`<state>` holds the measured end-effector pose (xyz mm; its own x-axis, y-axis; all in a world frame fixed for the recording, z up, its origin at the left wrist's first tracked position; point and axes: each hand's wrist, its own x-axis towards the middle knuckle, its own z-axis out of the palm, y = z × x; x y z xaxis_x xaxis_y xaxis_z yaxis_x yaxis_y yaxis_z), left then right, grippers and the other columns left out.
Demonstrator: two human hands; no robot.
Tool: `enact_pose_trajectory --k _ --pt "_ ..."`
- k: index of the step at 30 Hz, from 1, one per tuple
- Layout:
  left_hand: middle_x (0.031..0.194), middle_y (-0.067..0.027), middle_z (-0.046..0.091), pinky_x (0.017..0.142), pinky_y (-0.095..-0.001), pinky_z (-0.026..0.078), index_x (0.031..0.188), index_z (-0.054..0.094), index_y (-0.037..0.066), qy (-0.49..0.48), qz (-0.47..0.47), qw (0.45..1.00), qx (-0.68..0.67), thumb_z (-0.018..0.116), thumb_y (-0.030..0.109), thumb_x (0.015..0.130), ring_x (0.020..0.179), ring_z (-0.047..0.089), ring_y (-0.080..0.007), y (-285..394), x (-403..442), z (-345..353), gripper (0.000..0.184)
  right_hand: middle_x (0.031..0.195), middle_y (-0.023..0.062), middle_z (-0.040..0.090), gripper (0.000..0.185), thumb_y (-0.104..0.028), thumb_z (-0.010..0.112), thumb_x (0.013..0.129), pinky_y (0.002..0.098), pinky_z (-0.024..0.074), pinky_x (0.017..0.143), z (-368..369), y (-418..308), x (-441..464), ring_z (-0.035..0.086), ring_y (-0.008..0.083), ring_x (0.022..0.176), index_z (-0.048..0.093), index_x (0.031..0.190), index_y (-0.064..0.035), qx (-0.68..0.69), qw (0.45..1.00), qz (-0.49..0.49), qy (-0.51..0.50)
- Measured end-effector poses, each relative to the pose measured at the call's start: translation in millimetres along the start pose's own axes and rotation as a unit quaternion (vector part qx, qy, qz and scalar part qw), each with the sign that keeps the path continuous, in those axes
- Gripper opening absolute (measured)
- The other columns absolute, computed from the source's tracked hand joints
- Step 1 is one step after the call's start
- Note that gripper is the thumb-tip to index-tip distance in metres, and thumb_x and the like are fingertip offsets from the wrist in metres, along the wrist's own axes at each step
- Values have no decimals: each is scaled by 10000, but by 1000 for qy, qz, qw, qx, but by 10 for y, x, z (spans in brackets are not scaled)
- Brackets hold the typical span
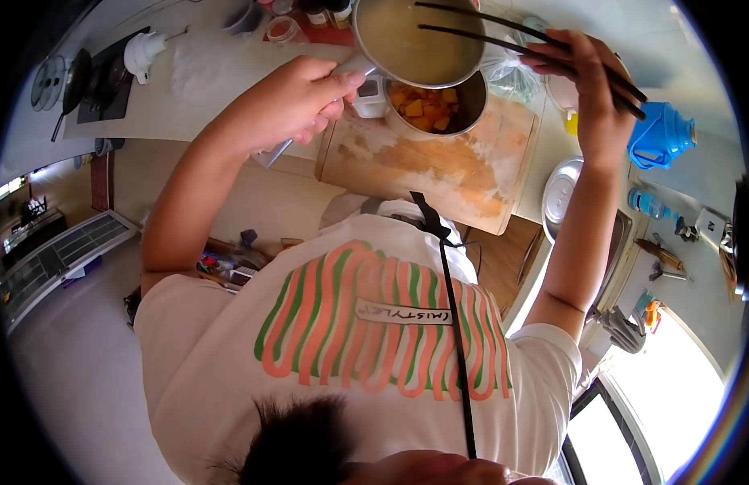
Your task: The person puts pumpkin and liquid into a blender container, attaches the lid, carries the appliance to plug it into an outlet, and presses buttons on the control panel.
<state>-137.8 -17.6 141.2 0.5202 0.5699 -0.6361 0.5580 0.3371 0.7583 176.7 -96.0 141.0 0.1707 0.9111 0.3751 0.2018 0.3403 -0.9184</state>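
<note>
My left hand [305, 105] is closed around the handle of a saucepan [449, 79], which holds cloudy yellowish liquid. In my right hand [588, 89] is a pair of dark chopsticks [504, 32], their tips over the saucepan's liquid. Just below the saucepan in view is a metal pot [476, 109] containing orange and yellow chunks [427, 107]; the saucepan hides its far side. That pot is at the far part of a wooden cutting board [439, 174] with damp-looking patches. Beside it shows part of a white device [368, 99] with a small display.
Jars [318, 16] and an open glass container [285, 31] stand at the back. A clear plastic bag [512, 69] lies right of the saucepan. Further right are a metal lid [560, 194], a blue jug [665, 136] and a bottle [649, 204]. A frying pan [75, 81] is far left.
</note>
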Motion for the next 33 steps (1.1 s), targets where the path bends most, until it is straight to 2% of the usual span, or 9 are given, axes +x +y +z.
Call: enact_pose_trajectory --k 3,7,11,21,33 --pt "661 79 368 425 -197 239 890 523 75 1 15 1000 14 533 379 1016 529 301 -9 -18 63 -49 329 909 232 708 319 -147 492 1017 368 596 734 -109 -44 -140 732 327 784 638 1035 136 14 997 32 72" --pt "664 73 381 433 -202 252 885 525 71 4 26 999 42 543 387 1011 544 321 -20 -42 136 -124 340 909 249 709 339 -166 460 1025 386 602 727 -210 4 -378 732 354 786 635 1056 122 13 988 44 151" --pt "664 69 391 438 -208 260 883 527 68 13 45 996 82 552 389 1006 544 331 -29 -92 204 -172 344 921 267 705 322 -143 444 1023 389 603 724 -170 63 -562 731 353 786 617 1074 124 22 981 45 186" --pt "650 57 416 436 -214 286 898 537 52 19 75 989 122 551 384 1008 539 360 -34 -125 258 -217 350 948 267 695 317 -142 437 1025 395 609 739 -119 90 -832 728 365 811 604 1070 124 29 970 76 230" --pt "658 49 446 442 -216 325 888 528 44 54 143 968 200 547 382 1010 546 393 -37 -236 340 -253 360 969 265 693 334 -163 440 1031 386 611 745 -112 156 -990 727 367 832 595 1095 126 56 970 75 226"
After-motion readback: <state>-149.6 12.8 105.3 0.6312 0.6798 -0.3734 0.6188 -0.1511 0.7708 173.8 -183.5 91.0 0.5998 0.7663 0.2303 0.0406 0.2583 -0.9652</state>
